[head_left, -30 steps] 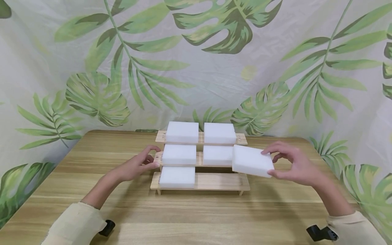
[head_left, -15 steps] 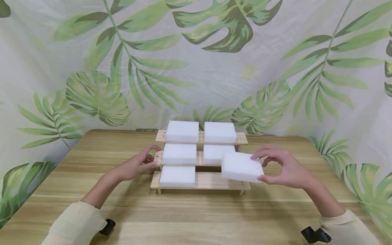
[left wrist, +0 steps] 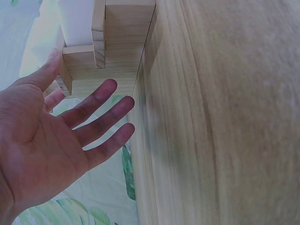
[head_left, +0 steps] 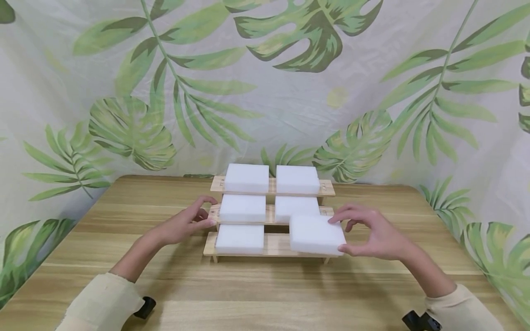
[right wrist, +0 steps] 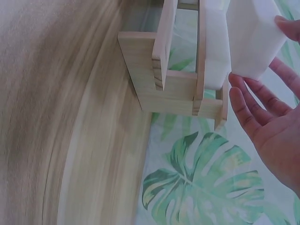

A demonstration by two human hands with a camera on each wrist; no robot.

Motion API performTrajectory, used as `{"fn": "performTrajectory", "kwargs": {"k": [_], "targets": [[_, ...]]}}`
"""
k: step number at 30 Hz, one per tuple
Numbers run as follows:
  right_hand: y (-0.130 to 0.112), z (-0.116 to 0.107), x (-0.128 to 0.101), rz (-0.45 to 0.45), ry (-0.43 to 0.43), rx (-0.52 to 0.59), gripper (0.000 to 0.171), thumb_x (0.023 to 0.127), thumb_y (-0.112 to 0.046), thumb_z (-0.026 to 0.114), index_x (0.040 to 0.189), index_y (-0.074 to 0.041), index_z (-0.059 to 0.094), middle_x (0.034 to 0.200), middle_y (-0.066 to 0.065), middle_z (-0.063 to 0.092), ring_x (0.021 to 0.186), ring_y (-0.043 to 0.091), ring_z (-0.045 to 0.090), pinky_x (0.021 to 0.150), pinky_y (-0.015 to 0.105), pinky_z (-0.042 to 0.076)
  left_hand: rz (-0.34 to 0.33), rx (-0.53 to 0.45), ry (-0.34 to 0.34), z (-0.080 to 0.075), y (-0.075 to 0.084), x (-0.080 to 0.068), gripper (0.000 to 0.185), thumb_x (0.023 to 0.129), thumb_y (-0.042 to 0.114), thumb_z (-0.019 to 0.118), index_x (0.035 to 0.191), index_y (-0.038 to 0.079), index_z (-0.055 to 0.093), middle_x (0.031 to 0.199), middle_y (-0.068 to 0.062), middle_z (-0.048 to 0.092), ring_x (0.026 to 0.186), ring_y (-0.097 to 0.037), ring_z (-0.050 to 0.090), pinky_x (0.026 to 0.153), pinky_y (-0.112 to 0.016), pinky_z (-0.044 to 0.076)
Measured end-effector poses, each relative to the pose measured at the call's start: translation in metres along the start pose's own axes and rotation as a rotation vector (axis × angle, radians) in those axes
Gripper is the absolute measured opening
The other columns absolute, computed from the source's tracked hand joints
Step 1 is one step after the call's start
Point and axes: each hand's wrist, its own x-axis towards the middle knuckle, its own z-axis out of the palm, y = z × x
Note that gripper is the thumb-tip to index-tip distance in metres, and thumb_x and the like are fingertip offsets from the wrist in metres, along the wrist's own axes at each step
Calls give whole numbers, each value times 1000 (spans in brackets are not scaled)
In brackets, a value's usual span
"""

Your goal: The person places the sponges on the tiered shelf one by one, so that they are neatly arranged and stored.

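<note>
- From where I'm watching, my right hand [head_left: 378, 234] has the white rectangular foam block [head_left: 316, 235] pinched at its right edge, thumb under the near corner and fingers curled over the top. The block hovers tilted over the right half of the lowest step.
- The three-tier wooden step shelf [head_left: 275, 246] sits at 12 o'clock on the light wooden table [head_left: 256, 294]. The block's right edge sticks out a bit past the shelf's right end.
- My left hand [head_left: 184, 225] is relaxed and spread, gripping nothing, fingertips just touching the left end of the middle step, around 11 o'clock.
- Five other white foam blocks [head_left: 246, 178] already sit on the shelf: two up top, two in the middle, one bottom left. The only bare spot is bottom right, under the held block.
- Plenty of bare tabletop from 3 through 9 o'clock; the leaf-print fabric backdrop [head_left: 265, 82] closes off everything behind.
</note>
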Motion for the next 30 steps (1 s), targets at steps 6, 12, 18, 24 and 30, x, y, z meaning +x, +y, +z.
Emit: {"fn": "performTrajectory", "kwargs": {"k": [6, 12, 18, 24, 30], "targets": [[-1, 7, 2, -8, -15, -7, 46, 75, -11, 93, 117, -15, 74, 114, 4, 69, 82, 13, 63, 75, 33, 55, 4, -3, -1, 0, 1, 0, 47, 108, 19, 58, 144, 7, 30, 107, -17, 67, 103, -31, 65, 86, -48, 50], [1, 15, 4, -45, -24, -20, 47, 75, -13, 93, 118, -15, 74, 113, 4, 70, 83, 9, 61, 74, 33, 55, 13, -21, -6, 0, 2, 0, 48, 108, 18, 58, 144, 6, 29, 107, -17, 67, 102, -30, 64, 86, -50, 50], [0, 24, 5, 7, -51, -1, 43, 78, -15, 92, 116, -16, 73, 114, 1, 69, 81, 17, 64, 76, 35, 56, -2, -7, 1, 1, 2, 0, 47, 108, 19, 58, 144, 7, 30, 109, -18, 66, 104, -30, 64, 86, -48, 51], [3, 35, 5, 22, -49, -14, 43, 75, -14, 92, 113, -13, 72, 115, 2, 69, 83, 23, 66, 74, 34, 57, 10, -5, -1, 0, 2, 0, 48, 108, 18, 58, 144, 6, 30, 108, -18, 67, 103, -31, 65, 85, -48, 50], [8, 44, 5, 22, -42, -27, 43, 75, -14, 92, 112, -11, 71, 114, 2, 69, 86, 23, 67, 75, 33, 57, -3, -14, 1, 0, 2, 0, 48, 108, 19, 58, 145, 7, 30, 110, -18, 67, 105, -31, 64, 85, -48, 50]]}}
